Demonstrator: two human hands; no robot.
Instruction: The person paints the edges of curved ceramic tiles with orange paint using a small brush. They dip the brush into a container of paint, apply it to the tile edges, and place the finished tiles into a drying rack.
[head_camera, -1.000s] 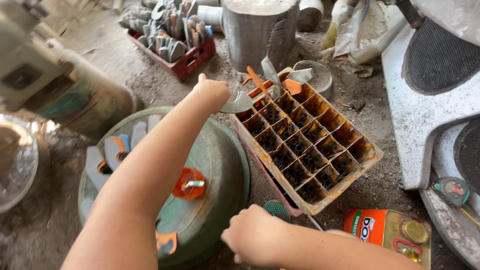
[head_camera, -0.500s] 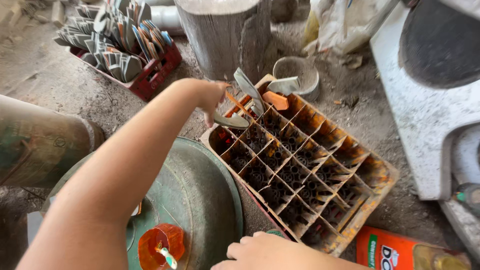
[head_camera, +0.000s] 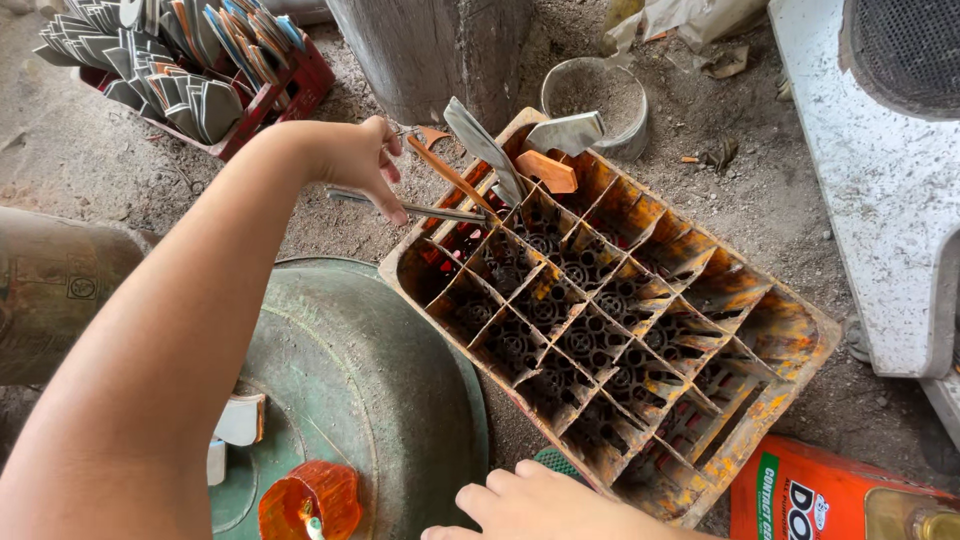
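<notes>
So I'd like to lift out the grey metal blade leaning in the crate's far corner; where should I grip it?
Pinch the grey blade by its free upper end, coming from above. It leans up out of the orange divided crate, so only that top part stands clear of the dividers. Mind the left hand close by.

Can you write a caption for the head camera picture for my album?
Left hand lowers a flat metal piece at a compartmented orange crate; right hand rests by its near corner.
</notes>
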